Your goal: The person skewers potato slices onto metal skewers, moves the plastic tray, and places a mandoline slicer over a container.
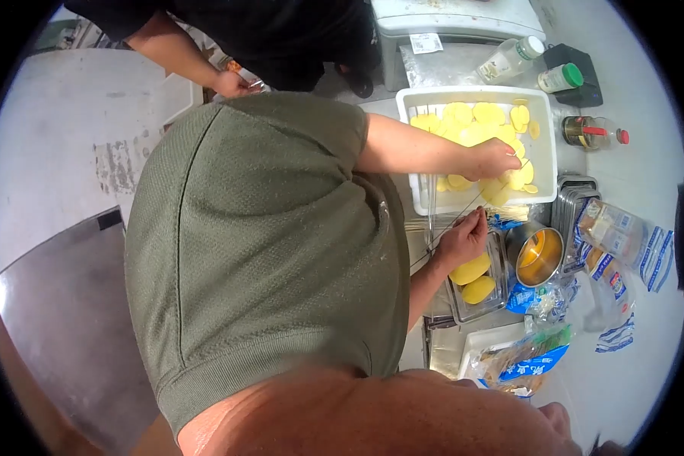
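My left hand [494, 159] is closed over a white tub [551, 144] of yellow potato slices [475, 133], its fingers pinched at a potato slice [496, 192] just below it. Lower down, my right hand [465, 239] pinches a thin skewer [457, 216] that slants up toward that slice. Whether the tip has gone into the slice, I cannot make out. A bundle of pale sticks [509, 213] lies beside the tub's near edge. Below my right hand, peeled whole potatoes [478, 289] sit in a metal tray [475, 311].
A metal pot [526, 262] with orange contents stands right of the potatoes, by stacked metal trays [574, 201]. Bottles [513, 61] and plastic food bags [615, 235] line the wall side. Another person [273, 34] in dark clothing stands nearby, one hand [232, 83] low.
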Demonstrator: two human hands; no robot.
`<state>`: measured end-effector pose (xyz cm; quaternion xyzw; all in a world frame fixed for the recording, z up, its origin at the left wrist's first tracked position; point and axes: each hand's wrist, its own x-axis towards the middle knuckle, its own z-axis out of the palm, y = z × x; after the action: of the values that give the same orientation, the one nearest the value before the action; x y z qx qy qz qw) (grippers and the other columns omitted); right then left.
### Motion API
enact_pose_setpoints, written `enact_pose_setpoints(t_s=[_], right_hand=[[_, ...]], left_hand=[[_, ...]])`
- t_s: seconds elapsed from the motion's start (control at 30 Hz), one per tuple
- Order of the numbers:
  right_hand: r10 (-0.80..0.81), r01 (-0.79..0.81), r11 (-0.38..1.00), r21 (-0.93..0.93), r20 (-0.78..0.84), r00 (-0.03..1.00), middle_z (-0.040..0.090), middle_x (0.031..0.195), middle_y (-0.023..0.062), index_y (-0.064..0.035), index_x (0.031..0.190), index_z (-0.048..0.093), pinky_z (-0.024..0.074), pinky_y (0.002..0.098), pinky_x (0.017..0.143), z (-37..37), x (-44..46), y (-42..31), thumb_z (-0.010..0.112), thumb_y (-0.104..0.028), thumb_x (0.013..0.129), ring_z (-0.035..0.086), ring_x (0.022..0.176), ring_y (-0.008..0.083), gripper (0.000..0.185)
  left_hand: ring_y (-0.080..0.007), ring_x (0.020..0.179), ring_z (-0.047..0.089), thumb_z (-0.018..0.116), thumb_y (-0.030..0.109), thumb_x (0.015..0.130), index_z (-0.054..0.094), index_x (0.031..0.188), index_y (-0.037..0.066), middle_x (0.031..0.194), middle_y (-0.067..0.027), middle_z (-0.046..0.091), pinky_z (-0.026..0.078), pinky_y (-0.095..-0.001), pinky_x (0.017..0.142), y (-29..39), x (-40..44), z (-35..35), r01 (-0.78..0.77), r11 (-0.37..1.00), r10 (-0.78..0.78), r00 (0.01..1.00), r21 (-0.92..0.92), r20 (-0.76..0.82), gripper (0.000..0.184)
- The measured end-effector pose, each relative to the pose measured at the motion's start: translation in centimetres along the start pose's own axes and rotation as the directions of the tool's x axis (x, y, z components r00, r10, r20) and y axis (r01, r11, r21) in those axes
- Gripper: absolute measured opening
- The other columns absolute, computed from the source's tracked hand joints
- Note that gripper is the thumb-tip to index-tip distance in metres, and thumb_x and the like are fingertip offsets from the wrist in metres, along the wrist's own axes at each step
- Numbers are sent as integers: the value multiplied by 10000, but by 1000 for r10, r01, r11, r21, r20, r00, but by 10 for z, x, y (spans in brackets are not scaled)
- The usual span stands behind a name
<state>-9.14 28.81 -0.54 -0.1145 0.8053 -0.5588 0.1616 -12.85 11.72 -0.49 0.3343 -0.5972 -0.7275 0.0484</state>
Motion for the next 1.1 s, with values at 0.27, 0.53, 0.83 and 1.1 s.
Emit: enact_pose_setpoints(t_s=[0.27, 0.53, 0.83, 1.1], right_hand=[[36, -37, 999, 23, 36, 999, 584, 747, 34, 55, 1054, 604, 408, 211, 514, 3, 5, -4, 544, -135, 919, 480, 593, 85, 241], [100, -95, 995, -33, 251, 963, 590, 828, 57, 32, 1085, 562, 445, 224, 604, 2, -4, 19, 553, -187, 918, 522, 686, 112, 275], [-77, 271, 860, -432, 414, 907, 657, 889, 148, 5, 1053, 605, 488, 317, 689, -15, -3, 7, 524, -214, 927, 633, 751, 249, 265], [13, 455, 716, -529, 662, 750, 629, 989, 209, -48, 1107, 612, 488, 409, 753, 24, 5, -11, 537, -221, 900, 597, 908, 385, 280]], left_hand=[[-221, 712, 523, 499, 278, 847, 577, 879, -25, 773, -160, 568, 453, -348, 646, -8, -2, -8, -26, 992, 25, 1000, 123, 12, 315], [-209, 715, 537, 550, 423, 838, 604, 920, -19, 799, -106, 566, 461, -361, 642, 16, -4, -38, 88, 996, -87, 996, 23, -25, 453], [-204, 867, 631, 557, 455, 843, 652, 978, 8, 922, -101, 677, 482, -335, 812, 21, 17, -133, -97, 921, 178, 966, 378, -186, 476], [-195, 856, 635, 568, 370, 833, 666, 956, 26, 885, -98, 680, 487, -316, 795, -14, 8, -156, -41, 909, 152, 959, 415, -239, 378]])
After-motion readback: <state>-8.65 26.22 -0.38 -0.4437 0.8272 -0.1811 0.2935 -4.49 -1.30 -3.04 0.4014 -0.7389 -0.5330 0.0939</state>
